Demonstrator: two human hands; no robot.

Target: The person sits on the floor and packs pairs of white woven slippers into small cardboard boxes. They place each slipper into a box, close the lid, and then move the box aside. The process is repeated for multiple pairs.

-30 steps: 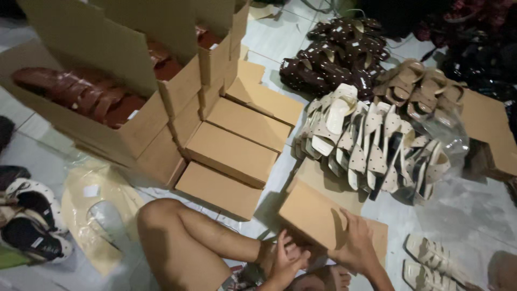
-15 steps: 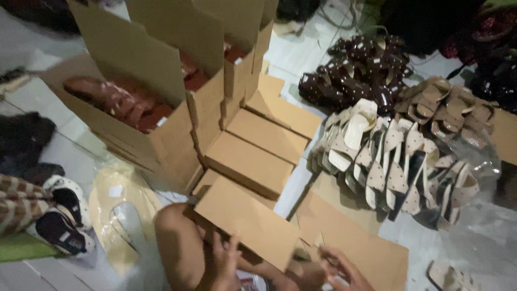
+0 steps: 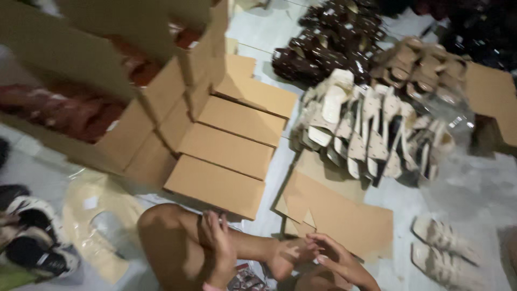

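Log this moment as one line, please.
left hand: empty, on shin | right hand: empty, by foot | closed brown boxes ahead | flat cardboard on floor

Floor (image 3: 474, 188): pale, glossy. Four closed cardboard boxes (image 3: 226, 151) lie in a stepped row at centre. Beside them, upper left, open boxes (image 3: 124, 134) hold reddish-brown sandals (image 3: 70, 108), blurred. Cream sandals (image 3: 366, 129) heaped right of the row; dark sandals (image 3: 328, 43) and tan sandals (image 3: 420, 64) behind them. One cream pair (image 3: 441, 248) lies apart, lower right. Black-and-white shoes (image 3: 32, 237) at lower left, next to what may be a clear plastic bag (image 3: 97, 226).
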